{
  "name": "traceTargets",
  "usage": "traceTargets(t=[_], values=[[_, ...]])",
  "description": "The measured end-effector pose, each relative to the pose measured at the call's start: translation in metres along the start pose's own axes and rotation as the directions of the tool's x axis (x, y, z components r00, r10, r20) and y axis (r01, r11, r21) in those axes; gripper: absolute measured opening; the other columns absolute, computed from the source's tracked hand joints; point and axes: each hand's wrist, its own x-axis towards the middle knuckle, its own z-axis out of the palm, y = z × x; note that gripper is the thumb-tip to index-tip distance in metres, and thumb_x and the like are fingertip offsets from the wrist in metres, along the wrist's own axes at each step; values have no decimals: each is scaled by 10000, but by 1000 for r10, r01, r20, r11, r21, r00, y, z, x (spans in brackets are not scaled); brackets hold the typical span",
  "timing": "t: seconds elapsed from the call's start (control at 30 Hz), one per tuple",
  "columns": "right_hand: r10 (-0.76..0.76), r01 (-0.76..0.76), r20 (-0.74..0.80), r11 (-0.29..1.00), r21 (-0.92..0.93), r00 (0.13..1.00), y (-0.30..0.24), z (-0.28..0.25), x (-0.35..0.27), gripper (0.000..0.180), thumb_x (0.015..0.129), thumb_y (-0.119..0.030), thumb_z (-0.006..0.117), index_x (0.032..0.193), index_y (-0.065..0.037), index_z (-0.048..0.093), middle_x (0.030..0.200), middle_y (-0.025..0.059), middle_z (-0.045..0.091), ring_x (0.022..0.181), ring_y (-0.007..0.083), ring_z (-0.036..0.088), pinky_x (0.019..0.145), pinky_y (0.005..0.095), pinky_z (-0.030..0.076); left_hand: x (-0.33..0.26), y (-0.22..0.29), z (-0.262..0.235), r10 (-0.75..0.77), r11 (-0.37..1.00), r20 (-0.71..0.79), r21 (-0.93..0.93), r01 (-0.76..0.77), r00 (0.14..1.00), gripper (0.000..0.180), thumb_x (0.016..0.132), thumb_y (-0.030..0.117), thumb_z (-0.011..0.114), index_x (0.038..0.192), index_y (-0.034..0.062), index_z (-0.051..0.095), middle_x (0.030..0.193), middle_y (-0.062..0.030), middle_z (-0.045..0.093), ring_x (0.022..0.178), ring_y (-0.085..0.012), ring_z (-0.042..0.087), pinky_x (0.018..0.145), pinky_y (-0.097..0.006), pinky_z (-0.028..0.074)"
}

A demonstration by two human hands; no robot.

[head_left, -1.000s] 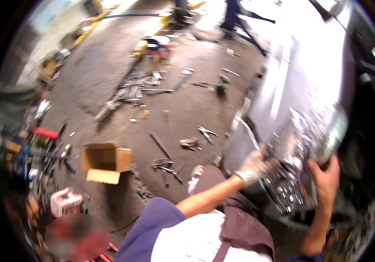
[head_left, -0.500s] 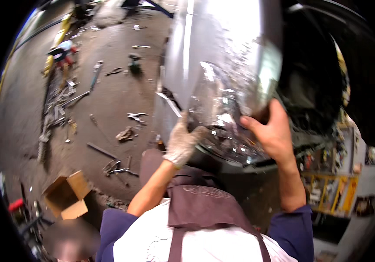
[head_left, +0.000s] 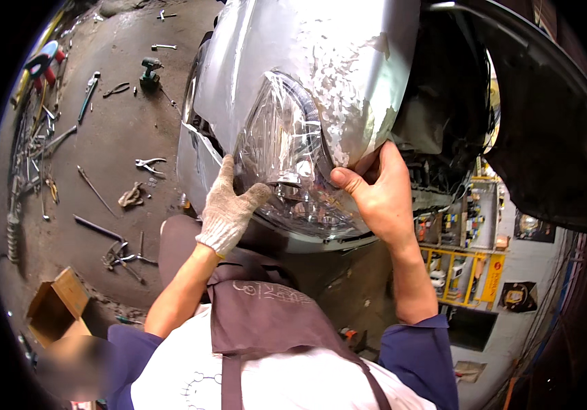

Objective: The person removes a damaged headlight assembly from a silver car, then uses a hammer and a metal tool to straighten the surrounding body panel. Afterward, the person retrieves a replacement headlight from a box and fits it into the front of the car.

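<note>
A clear car headlight sits at the front corner of a silver car, beside a fender with peeling, scuffed paint. My left hand, in a pale knit glove, grips the headlight's lower left side. Its thumb lies over the lens and its index finger stretches along the outer edge. My bare right hand pinches the fender's inner edge beside the headlight. The right thumb presses on top; the other fingers are curled under the edge and partly hidden.
A raised black hood stands over the engine bay at right. On the floor lie a green cordless drill, pliers, a rag and several wrenches. An opened cardboard box and a person's blurred head are at lower left. A yellow shelf stands at right.
My view has shifted, so the car, floor tools and both hands appear farther left. The picture is sharper. Both hands keep their places at the headlight and fender edge.
</note>
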Motion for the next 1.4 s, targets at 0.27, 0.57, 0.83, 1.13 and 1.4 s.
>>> traceTargets(t=[0.27, 0.57, 0.83, 1.13, 1.4], values=[[-82, 166, -337, 958, 232, 938, 47, -4, -28, 344, 948, -255, 668, 1138, 10, 560, 897, 16, 597, 724, 55, 527, 597, 199, 432, -21, -6, -4, -42, 999, -41, -25, 41, 998, 1059, 745, 527, 772, 1461, -89, 294, 1370, -309, 494, 1293, -384, 488, 1070, -390, 384], [57, -292, -809, 945, -145, 585, 241, -12, -126, 328, 988, -208, 547, 1052, 108, 609, 963, 152, 665, 839, 227, 591, 829, 333, 475, -39, -25, -2, -16, 999, -58, -34, 14, 998, 1130, 716, 618, 750, 1440, -122, 297, 1215, -350, 578, 1178, -420, 573, 997, -419, 449], [651, -187, -480, 686, 703, 588, 335, 39, -165, 372, 977, -302, 556, 1113, 39, 611, 981, 103, 652, 806, 214, 605, 697, 348, 504, -39, -19, 1, 64, 998, -92, -4, -65, 994, 1162, 718, 717, 690, 1434, -116, 310, 1278, -339, 549, 1239, -415, 529, 1033, -427, 417], [578, -74, -308, 542, 837, 755, 327, 99, -130, 501, 1002, -386, 489, 1184, 65, 606, 1120, 90, 640, 960, 198, 609, 816, 324, 487, -25, 3, -2, 82, 995, -83, 68, -76, 993, 1093, 762, 727, 643, 1426, -93, 358, 1319, -296, 546, 1275, -373, 512, 1051, -390, 400], [670, -101, -465, 625, 774, 579, 321, 95, -114, 541, 1028, -397, 393, 1086, 76, 649, 1025, 116, 683, 938, 236, 599, 867, 329, 437, -19, 18, 12, 39, 993, -4, -112, -39, 999, 997, 819, 652, 657, 1447, -62, 356, 1272, -190, 589, 1080, -222, 603, 845, -329, 523]])
